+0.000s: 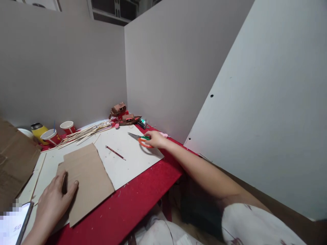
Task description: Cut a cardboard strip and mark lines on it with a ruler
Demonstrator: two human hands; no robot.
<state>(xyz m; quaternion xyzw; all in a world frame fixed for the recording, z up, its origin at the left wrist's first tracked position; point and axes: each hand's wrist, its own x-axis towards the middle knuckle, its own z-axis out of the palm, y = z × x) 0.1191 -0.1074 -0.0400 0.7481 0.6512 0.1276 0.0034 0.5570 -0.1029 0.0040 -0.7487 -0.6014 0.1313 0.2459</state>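
A flat piece of brown cardboard [88, 177] lies on the white board [133, 170], overlapping its front edge. My left hand [55, 195] rests on the cardboard's left part, thumb apart from the fingers, gripping nothing. On the right, my right hand [154, 139] is closed around the handles of a pair of scissors [144, 143], orange and green. The grey blades point left over the white board and look slightly parted. Between the cardboard and the scissors lies a dark red pencil [115, 152].
Thin wooden sticks [87, 133] are heaped at the back, beside two paper cups [68, 128] and a yellow bottle [39, 132]. Small brown model boats [129, 119] stand in the far corner. A phone [19, 221] and a large cardboard sheet [16, 163] are at left. Grey partitions [163, 68] enclose the red table [143, 190].
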